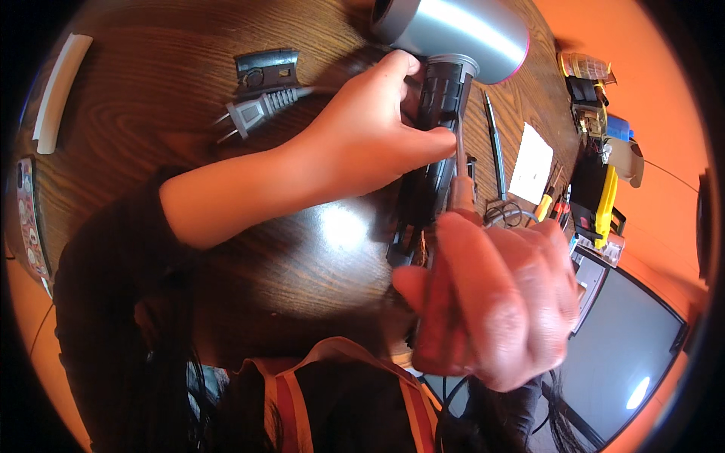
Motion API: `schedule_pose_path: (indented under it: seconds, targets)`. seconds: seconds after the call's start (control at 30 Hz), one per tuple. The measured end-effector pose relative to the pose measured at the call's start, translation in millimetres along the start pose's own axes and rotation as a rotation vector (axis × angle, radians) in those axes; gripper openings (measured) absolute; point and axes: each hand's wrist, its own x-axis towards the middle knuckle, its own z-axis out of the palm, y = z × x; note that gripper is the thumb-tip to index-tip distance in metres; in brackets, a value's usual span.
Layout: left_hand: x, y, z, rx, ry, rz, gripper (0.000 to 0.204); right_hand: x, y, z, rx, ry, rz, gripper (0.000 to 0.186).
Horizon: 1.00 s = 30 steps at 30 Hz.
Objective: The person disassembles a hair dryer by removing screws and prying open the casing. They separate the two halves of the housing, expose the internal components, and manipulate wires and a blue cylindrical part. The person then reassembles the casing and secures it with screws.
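With the left hand (370,128), clamps thumb and fingers around the black, ribbed plastic handle (444,94) of a hair dryer, just below its silver-grey cylindrical head (468,34), at top centre over a dark wood-grained table (302,291). With the right hand (513,294), closed in a fist, grips a translucent red-handled screwdriver (462,195); points its shaft up along the handle, but cannot tell whether the tip touches.

Left of the dryer, a curved black plastic shell (266,69) just beside a grey two-pronged plug (257,115). At far left, a long white strip (62,94). Right of the dryer, a slim dark pen-shaped tool (495,147) near a white paper sheet (532,162).

Among clutter along the right edge, a clear, amber-tinted barrel-shaped jar (583,66), contents too small to tell; lower, a blue box-like piece (619,127), contents likewise unclear.
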Motion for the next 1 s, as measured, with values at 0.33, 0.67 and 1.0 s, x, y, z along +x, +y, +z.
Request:
schedule_pose_path:
  seconds: [0.33,0.67,1.0]
  targets:
    - [0,5,-7,-0.065,-0.128,-0.07,0.046,-15,34,-17,0.144,0.134,0.194,0.057]
    - [-9,0,2,-0.37,-0.182,-0.065,0.06,5,48,-26,0.462,0.063,0.249,0.051]
    - [-7,8,-2,-0.528,-0.361,-0.217,0.065,-34,78,-29,0.748,0.676,0.539,0.065]
